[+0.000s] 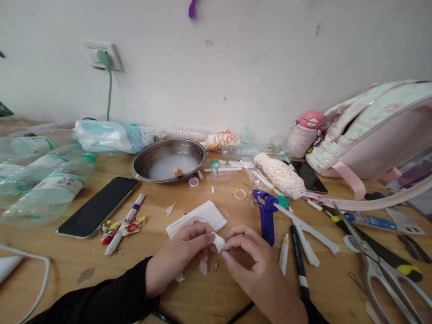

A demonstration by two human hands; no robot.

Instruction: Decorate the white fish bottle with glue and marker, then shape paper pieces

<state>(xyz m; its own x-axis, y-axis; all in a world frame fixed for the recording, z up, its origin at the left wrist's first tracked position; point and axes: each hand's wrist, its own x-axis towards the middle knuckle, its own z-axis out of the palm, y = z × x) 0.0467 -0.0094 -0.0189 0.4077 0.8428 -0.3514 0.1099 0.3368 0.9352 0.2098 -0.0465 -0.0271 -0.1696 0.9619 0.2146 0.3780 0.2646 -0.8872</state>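
Observation:
Between my two hands is a small piece of white paper, pinched by the fingertips at both sides. My left hand is closed on its left edge, and my right hand grips the right edge with thumb and fingers. Just behind my left hand lies a folded white tissue on the wooden table. Torn white scraps rest below the fingers. To the right of my right hand sits a blue glue gun with a white glue stick in its back.
A metal bowl of cloudy liquid stands behind. On the left are a phone, a white marker and plastic bottles. To the right lie scissors, markers, a painted fish shape and a backpack.

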